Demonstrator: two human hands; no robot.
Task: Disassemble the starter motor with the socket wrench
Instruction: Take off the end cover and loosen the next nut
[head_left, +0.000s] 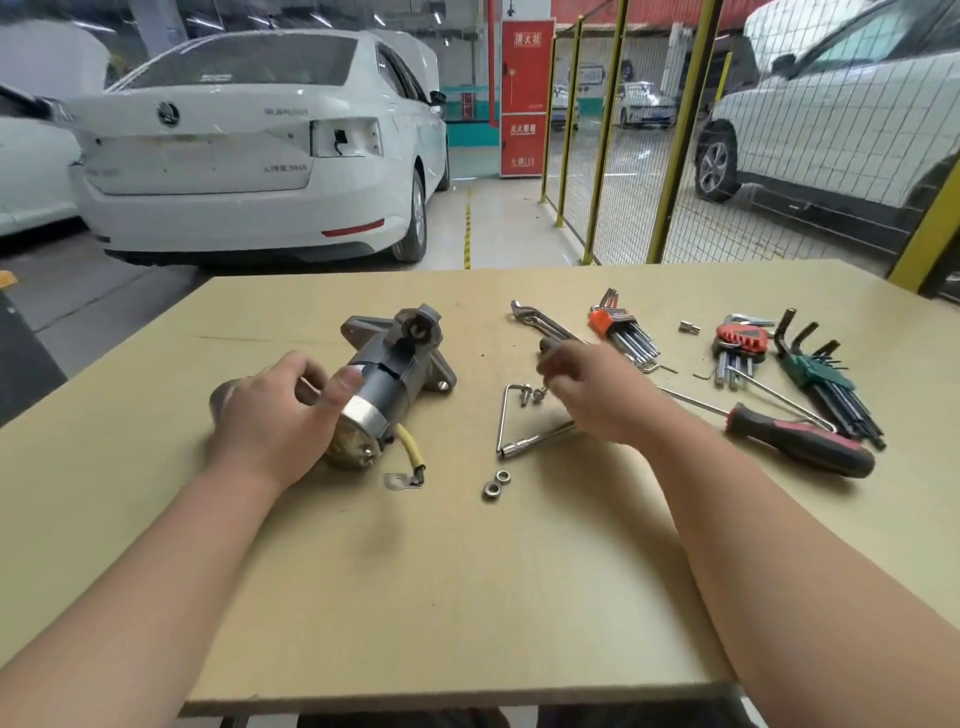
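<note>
– While the left hand (275, 410) holds the starter motor (395, 371) down on its side, what is the right hand (592, 395) doing?

– It hangs over some little bolts (530, 397) in the middle of the frame. Its fingers are curled, but it is blurry, so I cannot tell if its grip has a bolt in it or nothing.

– And the left grip?

– Closed round the back end of the motor, thumb on top. The motor lies left of the middle, with its yellow wire (410, 452) loose on the worktop (467, 597).

– Where is the socket wrench (503, 415)?

– Lying flat, just beside the bolts and partly hidden by the right hand. Nobody holds it.

– So which step is this?

– I think some fasteners are done. Two nuts (494, 483) lie off the motor, near the wrench, and bolts are out too.

– What comes next?

– My guess: the right hand must take the wrench if more bolts are in, or help pull the motor apart. The left must stop the motor rolling.

– What else is on the worktop?

– It is a plain tan board. On the right lie a screwdriver (800, 441), orange keys (618, 332), red keys (737, 340) and green keys (823, 374).

– And the room?

– A garage. A white car (234, 150) sits in the upper left, a red cabinet (524, 98) in the upper middle, a yellow fence (672, 130) in the upper right.
</note>
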